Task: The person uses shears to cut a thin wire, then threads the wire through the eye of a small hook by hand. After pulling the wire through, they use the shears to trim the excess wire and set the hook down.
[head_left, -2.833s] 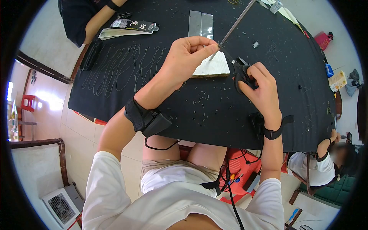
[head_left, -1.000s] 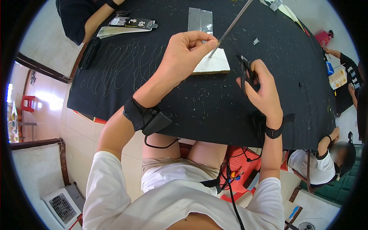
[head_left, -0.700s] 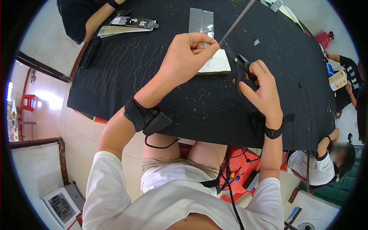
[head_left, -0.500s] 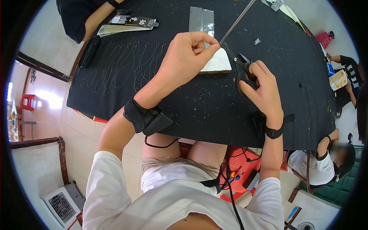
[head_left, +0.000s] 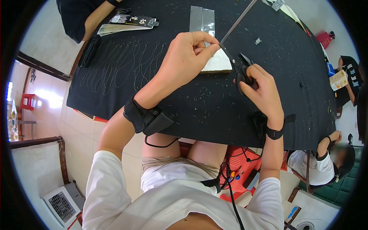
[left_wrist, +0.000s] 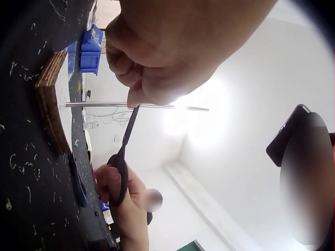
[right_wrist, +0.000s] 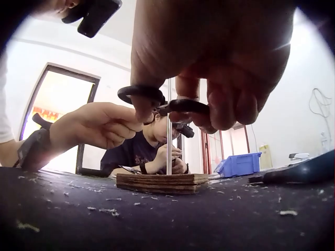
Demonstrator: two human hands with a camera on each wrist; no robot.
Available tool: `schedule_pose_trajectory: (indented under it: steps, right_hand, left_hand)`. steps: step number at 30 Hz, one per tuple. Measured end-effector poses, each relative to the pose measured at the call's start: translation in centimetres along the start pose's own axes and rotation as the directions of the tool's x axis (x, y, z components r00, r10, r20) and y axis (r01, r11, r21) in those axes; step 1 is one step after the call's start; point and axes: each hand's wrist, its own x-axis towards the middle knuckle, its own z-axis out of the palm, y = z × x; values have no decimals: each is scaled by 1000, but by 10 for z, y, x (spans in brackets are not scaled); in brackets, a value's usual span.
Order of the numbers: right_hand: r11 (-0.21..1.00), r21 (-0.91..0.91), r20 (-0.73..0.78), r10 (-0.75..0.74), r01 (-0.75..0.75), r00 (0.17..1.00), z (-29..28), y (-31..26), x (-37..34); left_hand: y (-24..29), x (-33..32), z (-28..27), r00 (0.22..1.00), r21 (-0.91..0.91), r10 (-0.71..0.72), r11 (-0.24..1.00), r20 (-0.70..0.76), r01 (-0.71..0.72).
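A thin metal rod (head_left: 239, 21) stands up from a white-topped plywood block (head_left: 217, 63). My left hand (head_left: 188, 57) pinches thumb against forefinger right at the rod; what lies between the tips is too small to tell. My right hand (head_left: 263, 86) holds black scissors (head_left: 238, 73) by the finger loops. In the left wrist view, the scissors (left_wrist: 127, 133) point straight at the left fingertips. Seen from the right wrist, the scissor handles (right_wrist: 188, 106) overlap the rod above the block (right_wrist: 157, 182). A dark pointed tool (left_wrist: 77, 180) lies by the block.
Several looped thin lines (head_left: 115, 69) lie on the black table (head_left: 184, 115), left of the hands. Clear plastic strips (head_left: 202, 21) and a black package (head_left: 134, 22) lie further back. Pale clippings are scattered around. Another person's arm (head_left: 96, 23) rests at the far left.
The scissors drew back from the left fingertips, then came in again, blades toward them. The left hand stays at the rod. A person has come into view at the far right.
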Motion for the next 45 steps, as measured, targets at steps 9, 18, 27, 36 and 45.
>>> schedule_pose_trajectory:
  steps: [9,18,27,36,45]
  right_hand:
    - [999,45,18,24,-25,1000,2,2,0]
    - [999,31,12,12,-12,1000,0,-1,0]
    - [1000,8,6,1,-1,1000,-1,0,0]
    - [1000,6,2,-2,2,1000,0,2,-1]
    - [994,99,40,35,-39,999,2,2,-1]
  left_hand:
    - [0,0,0,1000,0,23,1000,-19,-23]
    - [-2,1,0,999,2,27,1000,-24,-27]
    - [-4,1,2,1000,-108,-20,994,-7,19]
    - [-1,0,3,999,-151,-34,988,-5,33]
    - [-3,2,2,999,-161,-42,986,5,42]
